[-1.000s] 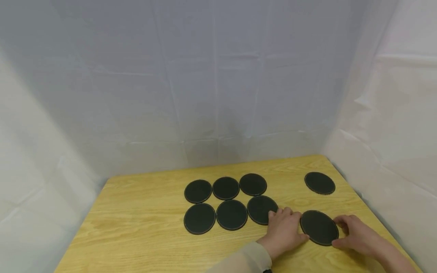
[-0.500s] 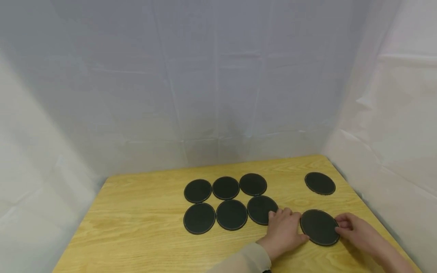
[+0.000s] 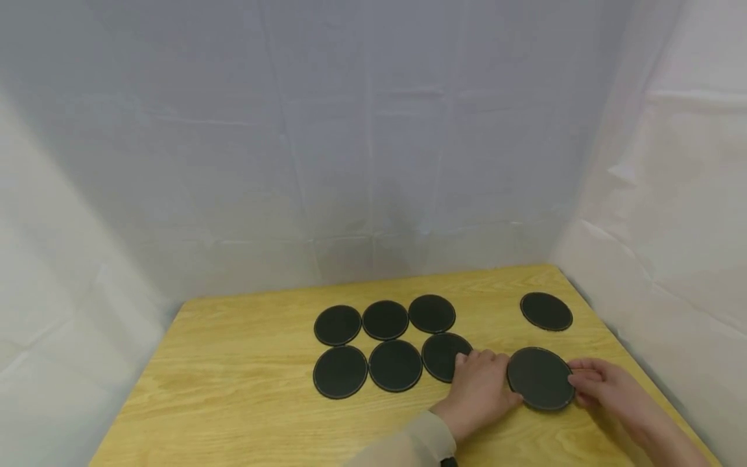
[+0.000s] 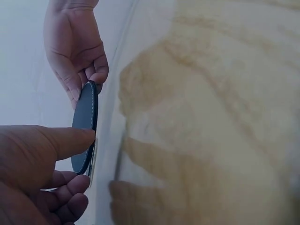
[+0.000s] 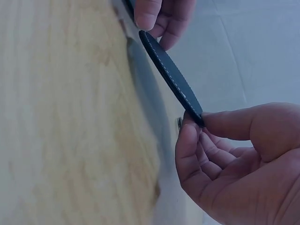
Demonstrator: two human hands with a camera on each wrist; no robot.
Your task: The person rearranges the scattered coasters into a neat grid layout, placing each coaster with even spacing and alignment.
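Note:
A black round coaster (image 3: 539, 378) with a stitched rim is held between both hands, lifted a little off the wooden table (image 3: 245, 402) at the front right. My left hand (image 3: 481, 389) pinches its left edge, thumb on top and fingers curled beneath. My right hand (image 3: 589, 383) pinches the right edge. The left wrist view shows the coaster (image 4: 85, 126) edge-on, between my left hand (image 4: 47, 154) and my right hand (image 4: 77, 51). Seen from the right wrist, the coaster (image 5: 171, 77) slants above the table, with my right hand (image 5: 225, 154) on its near edge and my left hand (image 5: 157, 14) on the far edge.
Several black coasters lie in two rows of three (image 3: 385, 344) at the table's middle; my left hand covers part of the front right one (image 3: 441, 355). One more coaster (image 3: 546, 311) lies alone at the back right. White cloth hangs behind and on both sides.
The coaster between my hands has come up off the table and shifted slightly left and away. My right hand's fingers have closed on its right edge.

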